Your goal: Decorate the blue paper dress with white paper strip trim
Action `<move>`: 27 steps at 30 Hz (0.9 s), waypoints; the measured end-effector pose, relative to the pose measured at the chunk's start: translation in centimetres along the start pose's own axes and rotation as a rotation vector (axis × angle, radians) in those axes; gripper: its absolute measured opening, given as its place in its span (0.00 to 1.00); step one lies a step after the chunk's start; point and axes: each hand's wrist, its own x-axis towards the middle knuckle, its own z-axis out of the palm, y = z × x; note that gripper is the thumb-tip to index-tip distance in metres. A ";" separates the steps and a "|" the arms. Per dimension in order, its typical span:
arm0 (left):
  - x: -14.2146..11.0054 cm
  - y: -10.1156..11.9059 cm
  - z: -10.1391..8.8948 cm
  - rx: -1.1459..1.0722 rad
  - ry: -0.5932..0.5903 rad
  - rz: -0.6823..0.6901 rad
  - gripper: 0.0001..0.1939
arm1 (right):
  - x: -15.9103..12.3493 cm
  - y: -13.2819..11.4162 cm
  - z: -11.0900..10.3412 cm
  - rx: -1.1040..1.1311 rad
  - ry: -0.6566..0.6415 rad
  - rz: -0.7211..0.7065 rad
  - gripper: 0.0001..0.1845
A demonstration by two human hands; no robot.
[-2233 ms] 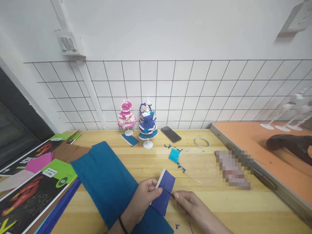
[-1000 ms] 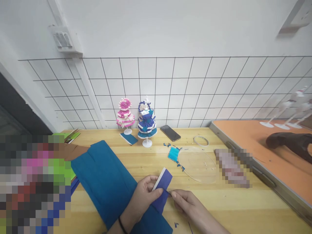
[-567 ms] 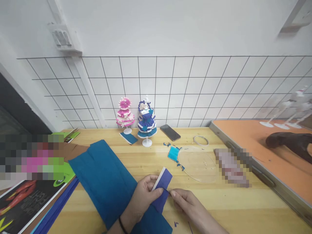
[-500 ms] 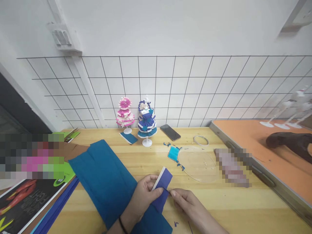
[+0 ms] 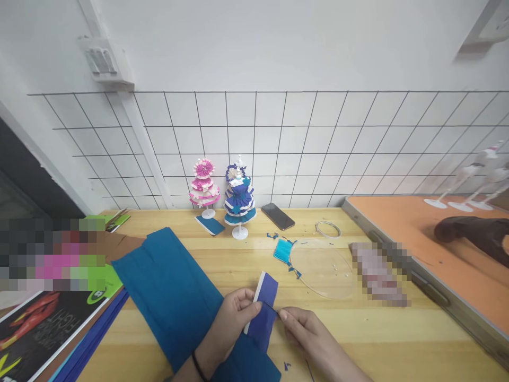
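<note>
My left hand [image 5: 233, 321] is closed on a purple paper strip [image 5: 261, 326] with a white edge, thumb on top. A thin dark strand [image 5: 271, 307] crosses the strip from under my left thumb to my right hand [image 5: 304, 331], whose thumb and forefinger pinch it; a loose length trails down beside that hand. Whether it is thread or twisted paper I cannot tell. Under my left forearm and the strip lies a large folded teal paper sheet [image 5: 170, 289].
Small dress forms in pink [image 5: 204, 185] and blue [image 5: 239, 201] paper dresses stand by the wall. A phone [image 5: 278, 216], a clear round disc [image 5: 322, 270], a turquoise bundle [image 5: 282, 251] and a wire ring [image 5: 328, 229] lie right of them. An orange board [image 5: 401, 228] bounds the right side.
The purple strip and my left hand have shifted slightly left and tilted. More of the dark strand now shows across the strip. My right hand has barely moved.
</note>
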 end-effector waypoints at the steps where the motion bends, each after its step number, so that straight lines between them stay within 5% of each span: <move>1: 0.0 -0.1 -0.1 0.004 0.000 -0.002 0.14 | 0.0 0.1 0.0 -0.006 0.004 0.001 0.25; 27: -0.2 -0.1 0.1 0.052 0.011 -0.082 0.16 | -0.2 -0.8 0.0 -0.036 -0.001 -0.043 0.23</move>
